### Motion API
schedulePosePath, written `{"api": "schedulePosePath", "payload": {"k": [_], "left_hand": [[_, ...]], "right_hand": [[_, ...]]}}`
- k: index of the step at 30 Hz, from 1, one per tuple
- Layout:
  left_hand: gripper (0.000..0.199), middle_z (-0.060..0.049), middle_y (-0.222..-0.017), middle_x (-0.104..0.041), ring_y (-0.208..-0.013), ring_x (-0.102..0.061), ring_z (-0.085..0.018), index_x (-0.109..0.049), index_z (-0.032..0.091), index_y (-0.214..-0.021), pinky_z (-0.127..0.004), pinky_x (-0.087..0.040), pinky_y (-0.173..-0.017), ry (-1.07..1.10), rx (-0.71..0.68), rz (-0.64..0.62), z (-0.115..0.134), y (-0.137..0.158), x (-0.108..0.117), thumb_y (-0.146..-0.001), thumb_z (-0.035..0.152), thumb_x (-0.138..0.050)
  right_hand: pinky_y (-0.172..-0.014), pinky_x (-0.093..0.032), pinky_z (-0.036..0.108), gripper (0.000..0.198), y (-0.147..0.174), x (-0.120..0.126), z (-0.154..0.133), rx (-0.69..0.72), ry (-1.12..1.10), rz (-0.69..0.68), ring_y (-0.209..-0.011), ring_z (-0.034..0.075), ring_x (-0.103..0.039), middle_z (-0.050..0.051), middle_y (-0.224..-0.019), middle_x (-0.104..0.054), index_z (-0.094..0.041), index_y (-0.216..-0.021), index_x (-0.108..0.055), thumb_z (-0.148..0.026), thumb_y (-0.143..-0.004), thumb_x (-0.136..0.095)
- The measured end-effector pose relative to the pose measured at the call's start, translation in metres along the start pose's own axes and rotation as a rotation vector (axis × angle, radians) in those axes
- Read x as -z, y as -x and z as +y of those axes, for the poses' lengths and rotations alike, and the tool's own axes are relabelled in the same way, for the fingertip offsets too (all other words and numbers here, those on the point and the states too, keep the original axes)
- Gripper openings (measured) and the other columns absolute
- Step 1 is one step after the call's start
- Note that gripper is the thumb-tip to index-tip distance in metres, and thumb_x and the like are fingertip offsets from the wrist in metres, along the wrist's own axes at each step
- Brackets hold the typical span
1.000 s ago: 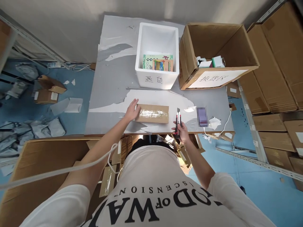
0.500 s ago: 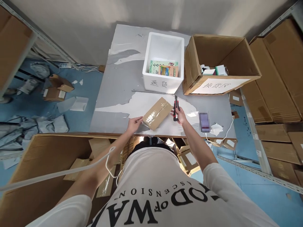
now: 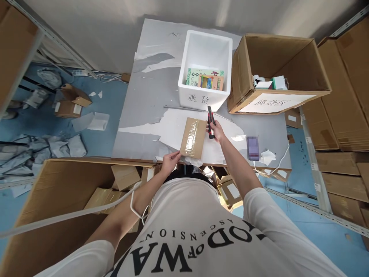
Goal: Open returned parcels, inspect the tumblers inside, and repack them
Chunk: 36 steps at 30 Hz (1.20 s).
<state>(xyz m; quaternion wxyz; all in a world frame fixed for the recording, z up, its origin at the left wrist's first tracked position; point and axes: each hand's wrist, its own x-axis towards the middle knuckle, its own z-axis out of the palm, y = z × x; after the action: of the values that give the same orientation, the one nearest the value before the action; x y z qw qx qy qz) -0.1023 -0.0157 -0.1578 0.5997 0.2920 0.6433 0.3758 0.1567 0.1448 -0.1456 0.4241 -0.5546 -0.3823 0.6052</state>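
Note:
A flat cardboard box (image 3: pixel 192 138) with shiny clear tape down its middle lies near the front edge of the table (image 3: pixel 155 92). My left hand (image 3: pixel 170 161) pinches its lower left corner. In my right hand (image 3: pixel 216 130) is a black and red utility knife (image 3: pixel 211 123), held upright beside the box's right edge; some of these fingers sit behind the knife, close to the box. Whether the blade is out is too small to tell. Crumpled clear plastic (image 3: pixel 193 161) shows under the box's near end.
Behind stand a white foam box (image 3: pixel 184 90) holding booklets and a large open carton (image 3: pixel 238 77) with small boxes. A phone (image 3: pixel 253 148) with a white cable and paper scraps (image 3: pixel 267 157) lie at the right. Below left is a big carton (image 3: pixel 66 184) of cardboard packages.
The cardboard box has turned to lie more lengthwise towards me. My left hand has shifted right and down with its corner; the knife has moved slightly left and up.

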Motion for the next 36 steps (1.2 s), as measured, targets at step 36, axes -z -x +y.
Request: {"api": "schedulePosePath", "payload": {"k": [36], "left_hand": [[0.061,-0.015,-0.102,-0.075,-0.103,-0.070,-0.033,-0.076,0.011,-0.093,-0.050,-0.050,-0.103,-0.149,-0.333,-0.144,0.074,-0.116,0.026,-0.051,0.053,-0.087]], "right_hand": [[-0.065,-0.059,0.026,0.027,0.087,0.029,0.034,-0.194,-0.450,0.290,-0.061,0.009,-0.062,-0.006,-0.079,-0.064,-0.026,-0.095,-0.054,-0.037,-0.077,-0.072]]}}
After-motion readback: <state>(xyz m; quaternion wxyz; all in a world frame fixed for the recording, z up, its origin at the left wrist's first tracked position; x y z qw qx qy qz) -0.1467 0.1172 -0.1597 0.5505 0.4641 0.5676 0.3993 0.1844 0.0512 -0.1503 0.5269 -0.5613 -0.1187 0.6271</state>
